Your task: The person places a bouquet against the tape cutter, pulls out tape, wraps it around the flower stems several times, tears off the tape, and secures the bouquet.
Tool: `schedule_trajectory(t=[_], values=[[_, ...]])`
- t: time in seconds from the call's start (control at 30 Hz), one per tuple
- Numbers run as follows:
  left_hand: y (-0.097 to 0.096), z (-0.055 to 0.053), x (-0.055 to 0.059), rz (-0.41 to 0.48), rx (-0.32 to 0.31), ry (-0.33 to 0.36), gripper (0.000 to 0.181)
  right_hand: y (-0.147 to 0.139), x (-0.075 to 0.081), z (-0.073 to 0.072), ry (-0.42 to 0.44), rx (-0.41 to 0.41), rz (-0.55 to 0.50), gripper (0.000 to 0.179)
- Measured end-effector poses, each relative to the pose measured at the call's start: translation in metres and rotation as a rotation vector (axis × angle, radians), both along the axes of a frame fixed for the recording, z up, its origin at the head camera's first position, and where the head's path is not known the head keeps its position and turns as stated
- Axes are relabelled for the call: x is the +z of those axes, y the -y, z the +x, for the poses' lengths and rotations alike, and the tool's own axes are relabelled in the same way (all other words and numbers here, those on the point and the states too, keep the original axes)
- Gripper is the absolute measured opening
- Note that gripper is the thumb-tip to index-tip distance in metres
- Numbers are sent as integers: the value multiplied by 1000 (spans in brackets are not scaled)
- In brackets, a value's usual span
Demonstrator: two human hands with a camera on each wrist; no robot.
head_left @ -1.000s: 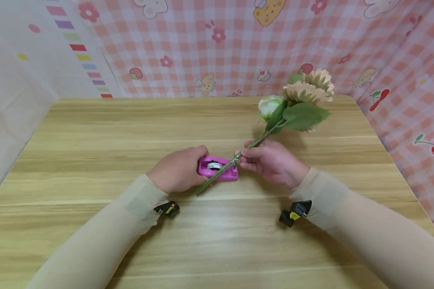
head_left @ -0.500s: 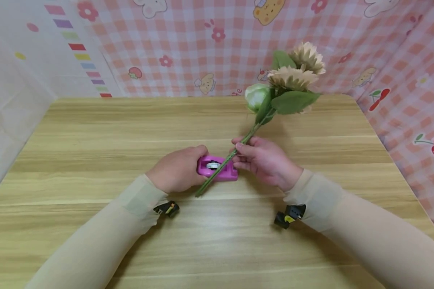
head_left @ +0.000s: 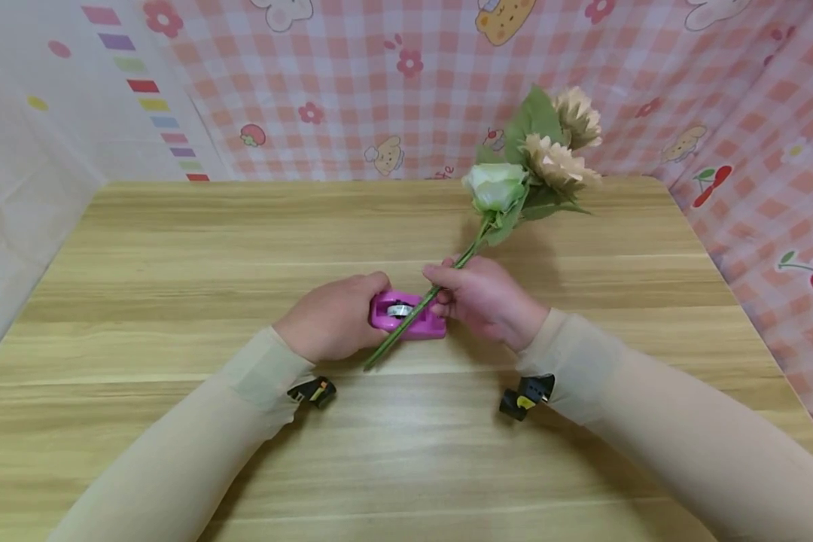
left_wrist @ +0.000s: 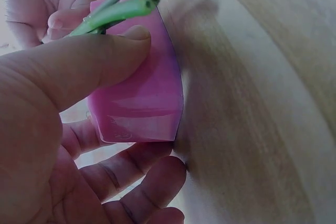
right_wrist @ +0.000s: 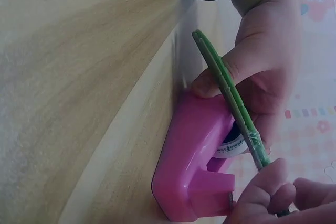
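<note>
My left hand (head_left: 328,316) grips the left end of a pink tape dispenser (head_left: 430,328) on the table, thumb pressed along one side in the left wrist view. A small roll of tape (head_left: 400,310) sits in it. With thumb and fingers, my right hand (head_left: 491,305) pinches a bunch of artificial flowers by the green stems (head_left: 403,330), whose lower ends slant across above the dispenser. The bunch has a white-green rose (head_left: 496,187), beige blooms (head_left: 557,162) and leaves. Shiny clear tape (right_wrist: 254,138) wraps the stems near the right fingers in the right wrist view.
A wooden table (head_left: 406,452) lies under both arms. Pink checked cloth (head_left: 352,75) with cartoon prints hangs behind it and on the right; pale cloth is on the left. A small black camera (head_left: 525,397) is strapped at each wrist.
My right hand has shifted left toward the dispenser and turned the stems. The flower heads have risen and swung left, and the rose now shows more side-on. My left hand and the dispenser stay put.
</note>
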State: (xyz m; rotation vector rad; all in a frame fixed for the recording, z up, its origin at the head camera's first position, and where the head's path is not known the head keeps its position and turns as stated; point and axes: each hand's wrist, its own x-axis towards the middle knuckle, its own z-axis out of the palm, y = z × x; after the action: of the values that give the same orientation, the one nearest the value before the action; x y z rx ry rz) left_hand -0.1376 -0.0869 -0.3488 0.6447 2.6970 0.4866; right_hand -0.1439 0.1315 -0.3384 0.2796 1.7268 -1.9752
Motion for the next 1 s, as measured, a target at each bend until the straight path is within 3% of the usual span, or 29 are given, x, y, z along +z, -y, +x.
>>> schedule_trajectory(t=[0.17,0.33,0.73,1.0], values=[[-1,1,2,0,1,2,32,2,1,-3,-13,-1,75,24],[-1,1,2,1,4,13,34,2,1,-4,-25,-13,86,24],[-1,1,2,-2,0,8,35,-6,0,-3,-15,-27,3,19],[0,1,3,-8,3,13,39,-23,-5,-2,27,-44,-74,36]])
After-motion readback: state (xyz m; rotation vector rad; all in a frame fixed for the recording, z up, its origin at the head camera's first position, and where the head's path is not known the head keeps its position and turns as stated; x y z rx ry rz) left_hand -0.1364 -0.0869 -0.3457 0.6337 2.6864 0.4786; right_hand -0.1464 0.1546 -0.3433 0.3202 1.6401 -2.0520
